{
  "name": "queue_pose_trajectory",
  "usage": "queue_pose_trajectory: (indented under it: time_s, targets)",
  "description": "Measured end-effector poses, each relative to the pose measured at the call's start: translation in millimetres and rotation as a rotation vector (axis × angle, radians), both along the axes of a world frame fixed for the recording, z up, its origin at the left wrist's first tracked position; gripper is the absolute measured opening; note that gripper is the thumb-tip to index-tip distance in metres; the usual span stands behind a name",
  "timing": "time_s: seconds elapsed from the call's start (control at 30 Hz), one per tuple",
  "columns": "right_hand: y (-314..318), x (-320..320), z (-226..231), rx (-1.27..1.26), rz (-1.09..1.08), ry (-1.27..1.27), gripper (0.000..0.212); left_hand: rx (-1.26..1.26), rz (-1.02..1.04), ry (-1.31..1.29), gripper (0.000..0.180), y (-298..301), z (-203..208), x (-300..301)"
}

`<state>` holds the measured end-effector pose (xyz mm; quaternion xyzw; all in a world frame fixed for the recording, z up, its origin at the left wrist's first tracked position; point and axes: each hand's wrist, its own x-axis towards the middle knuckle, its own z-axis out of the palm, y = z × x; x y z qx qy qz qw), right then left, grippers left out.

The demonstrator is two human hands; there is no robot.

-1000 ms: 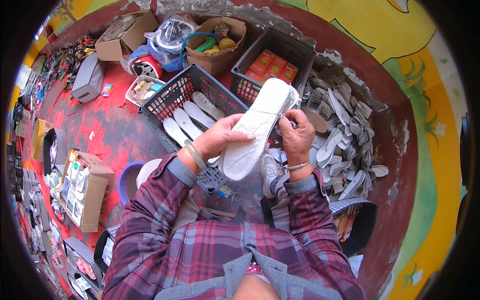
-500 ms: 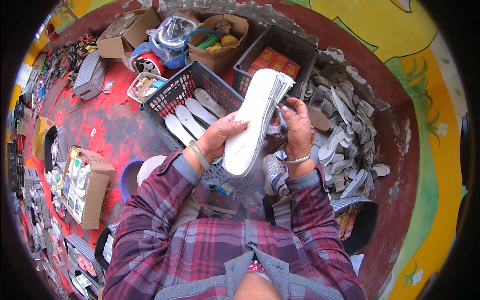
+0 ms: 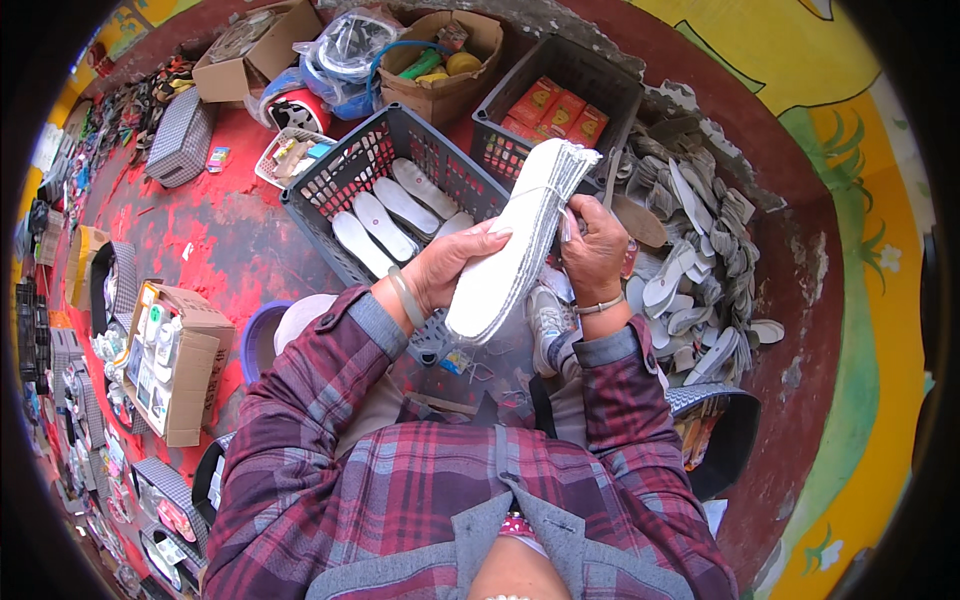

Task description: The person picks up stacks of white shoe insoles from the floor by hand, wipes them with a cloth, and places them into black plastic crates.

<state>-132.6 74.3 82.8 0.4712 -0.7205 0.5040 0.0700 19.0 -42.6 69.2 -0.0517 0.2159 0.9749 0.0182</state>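
A thick stack of white insoles (image 3: 515, 245), bound near its upper end by a thin tie, is held up before me. My left hand (image 3: 455, 265) grips the stack from its left side, thumb on the top insole. On the other side my right hand (image 3: 597, 250) is closed at the stack's edge, by the tie; what its fingers pinch is too small to make out. Beyond my left hand, several white insoles (image 3: 372, 222) lie in a dark plastic crate (image 3: 395, 122). A large heap of loose insoles (image 3: 690, 260) lies to the right.
A second dark crate (image 3: 622, 95) with orange-red boxes (image 3: 560, 112) stands at the back. Near it are a carton (image 3: 440, 98) and a bagged helmet (image 3: 352, 50). An open cardboard box (image 3: 205, 385) and a purple basin (image 3: 252, 345) are at left, a black-lined bin (image 3: 735, 440) at right.
The stack and both hands have shifted slightly right. My right hand's fingers have curled in closer against the stack's edge.
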Motion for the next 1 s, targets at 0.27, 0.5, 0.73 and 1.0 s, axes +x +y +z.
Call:
queue_pose_trajectory:
  time_s: [0.27,0.5,0.73,1.0]
  targets:
    - [3,-10,8,0.027,-0.119,0.133,0.015,0.100,-0.001,-0.045,0.049,5,8,1]
    - [8,-27,9,0.070,0.086,-0.214,0.013,-0.691,0.311,-0.146,0.056,-12,-14,-5]
    - [-2,8,5,0.265,0.088,0.333,0.011,-1.803,0.368,-0.336,0.068,-1,-11,0]
    - [-7,14,-6,0.428,-0.056,0.559,0.009,-2.005,0.282,-0.328,0.069,10,-8,0]
